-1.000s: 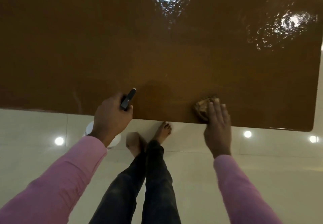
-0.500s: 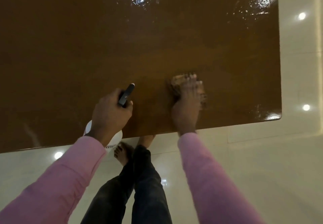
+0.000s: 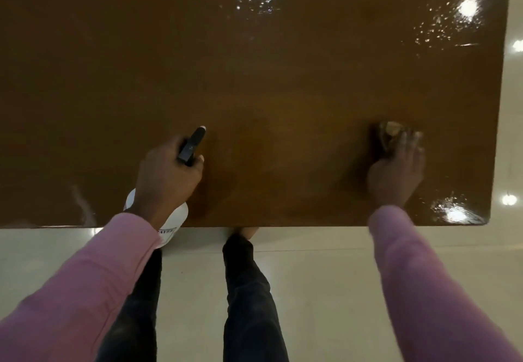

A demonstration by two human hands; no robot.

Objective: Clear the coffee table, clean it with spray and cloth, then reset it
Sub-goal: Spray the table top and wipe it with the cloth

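The glossy brown coffee table (image 3: 254, 64) fills the upper view, with wet shiny patches at its far right and near right corner. My left hand (image 3: 167, 180) grips a white spray bottle (image 3: 175, 220) with a black nozzle (image 3: 194, 142), held over the table's near edge with the nozzle pointing away. My right hand (image 3: 396, 172) lies with straight fingers on a small brownish cloth (image 3: 392, 131), pressing it flat on the table near the right end. Most of the cloth is under the fingers.
Pale glossy floor tiles (image 3: 325, 291) lie below the table's near edge and along its right side, reflecting ceiling lights. My legs in dark trousers (image 3: 249, 291) stand right against the near edge.
My right hand has slid the cloth to the right across the table, toward the right end. The left hand keeps its grip on the spray bottle in about the same place.
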